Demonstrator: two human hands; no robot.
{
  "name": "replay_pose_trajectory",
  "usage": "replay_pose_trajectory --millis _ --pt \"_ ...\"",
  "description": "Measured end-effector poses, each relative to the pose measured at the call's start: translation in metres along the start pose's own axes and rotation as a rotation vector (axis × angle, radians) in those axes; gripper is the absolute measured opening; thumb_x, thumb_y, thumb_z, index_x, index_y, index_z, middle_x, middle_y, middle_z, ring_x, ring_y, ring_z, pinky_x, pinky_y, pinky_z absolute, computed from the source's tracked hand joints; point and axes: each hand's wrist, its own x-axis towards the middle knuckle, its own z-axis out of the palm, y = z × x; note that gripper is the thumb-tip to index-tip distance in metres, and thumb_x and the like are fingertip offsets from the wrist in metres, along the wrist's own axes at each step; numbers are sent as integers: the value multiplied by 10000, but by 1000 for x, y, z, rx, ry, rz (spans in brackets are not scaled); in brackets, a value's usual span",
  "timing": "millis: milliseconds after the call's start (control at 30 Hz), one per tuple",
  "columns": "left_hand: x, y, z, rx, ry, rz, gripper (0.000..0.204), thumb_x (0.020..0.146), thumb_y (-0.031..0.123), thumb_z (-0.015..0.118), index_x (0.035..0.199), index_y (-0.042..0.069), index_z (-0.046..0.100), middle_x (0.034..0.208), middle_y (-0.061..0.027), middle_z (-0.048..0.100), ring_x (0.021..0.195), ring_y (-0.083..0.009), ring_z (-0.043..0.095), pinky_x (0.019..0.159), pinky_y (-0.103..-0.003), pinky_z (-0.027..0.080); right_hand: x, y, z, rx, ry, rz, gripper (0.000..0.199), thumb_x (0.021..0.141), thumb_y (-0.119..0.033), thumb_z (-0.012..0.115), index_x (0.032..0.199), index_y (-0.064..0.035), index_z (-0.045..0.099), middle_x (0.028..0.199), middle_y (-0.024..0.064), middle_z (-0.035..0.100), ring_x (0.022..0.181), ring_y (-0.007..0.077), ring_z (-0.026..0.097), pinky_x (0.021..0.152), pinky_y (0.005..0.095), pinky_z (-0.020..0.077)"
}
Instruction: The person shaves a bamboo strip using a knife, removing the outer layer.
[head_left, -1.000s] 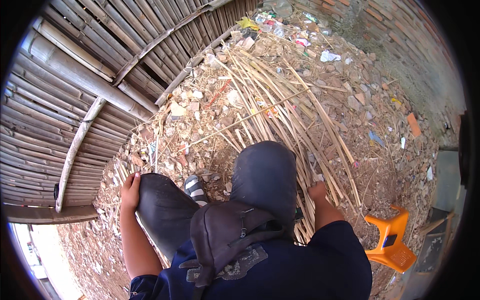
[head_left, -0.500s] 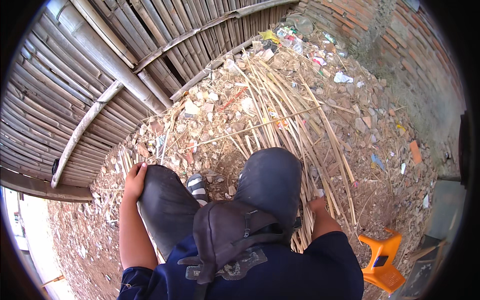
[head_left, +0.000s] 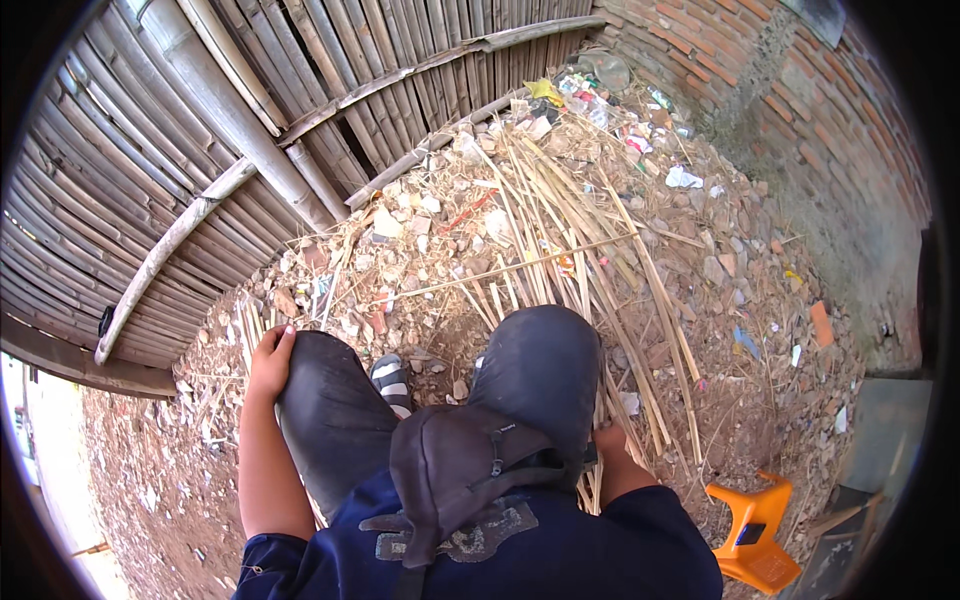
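Pile of bamboo strips (head_left: 558, 195) and my two bare hands, seen from above. The pile runs away from me over stony ground (head_left: 735, 410), its near end partly hidden by my right knee (head_left: 545, 350). My right hand (head_left: 611, 438) is at the near end of the pile, close against the strips; my fingers are hidden, so I cannot tell how far they are closed or whether they grip anything. My left hand (head_left: 270, 362), well to the left of the pile, rests with bent fingers against my left knee (head_left: 322, 365); I cannot tell whether it holds anything. One loose strip (head_left: 450, 283) lies across the pile. An orange stool (head_left: 770, 568) is right of the pile's near end, a bamboo fence (head_left: 400, 40) left of its far end, and coloured litter (head_left: 598, 112) just beyond.
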Motion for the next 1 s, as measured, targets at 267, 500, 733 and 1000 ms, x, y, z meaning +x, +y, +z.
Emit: replay_pose_trajectory --millis 267,500,733,1000 --pt "1 -16 -2 -79 19 12 499 997 431 622 1255 6 661 1137 -156 718 1067 -237 657 979 -347 481 -39 -35 -46 22 81 -24 574 681 -230 804 1191 2 676 1142 253 707 1081 426 673 929 472 528" --pt "-6 -6 -7 -34 23 35 519 970 449 638 1258 18 664 1139 -191 716 1077 -292 674 979 -376 488 -50 -17 -74 -4 98 -30 466 714 -258 787 1097 -9 696 1071 245 716 1029 431 678 920 474 532" --pt "-2 -26 -1 -56 61 102 518 963 471 634 1229 29 681 1144 -226 717 1107 -350 679 980 -399 497 -71 -16 -106 34 219 -70 486 713 -288 750 1097 3 688 999 224 724 961 385 703 869 460 546" --pt "-9 -31 -9 -53 93 144 501 950 472 641 1187 35 703 1103 -238 723 1077 -368 688 955 -412 511 -89 -9 -103 2 203 -107 629 649 -251 825 1172 52 650 1022 206 723 910 333 721 834 436 566"
